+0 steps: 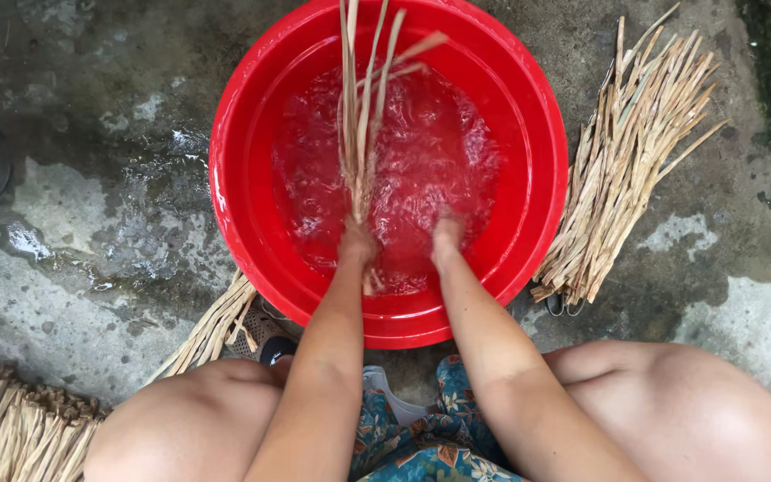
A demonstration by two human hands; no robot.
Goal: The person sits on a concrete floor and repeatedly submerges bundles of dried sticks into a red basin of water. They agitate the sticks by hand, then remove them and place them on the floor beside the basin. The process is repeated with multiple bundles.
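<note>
**Inspector:** Over the red basin [389, 170], report both hands.

**Assistant:** Left hand [359, 243] sits at the near part of the basin, in the water [430, 152], fingers wrapped around a thin bunch of straw-coloured strips [363, 116]. The bunch stands up out of the water and runs toward the far rim of the basin, its upper ends splaying apart.

**Inspector:** Right hand?

**Assistant:** Right hand [446, 239] is in the water just beside the left, toward the basin's right side. It is blurred under the rippling surface; whether its fingers are spread or curled, I cannot tell. No strip is visibly in it.

**Inspector:** Condition of the water?

**Assistant:** Disturbed, with ripples across most of the basin's inside.

**Inspector:** What lies around the basin?

**Assistant:** Right of the basin, touching or nearly touching its outer wall, lies a thick bundle of dry strips [626, 161] on the wet concrete floor [91, 223]. A second bundle [216, 330] juts out from under the basin's near-left edge. Well away from the basin, at the near-left corner, a tied heap of the same material [11, 428] rests on the floor.

**Inspector:** The person's position?

**Assistant:** Both bare knees flank the near side of the basin, forearms reaching between them.
</note>
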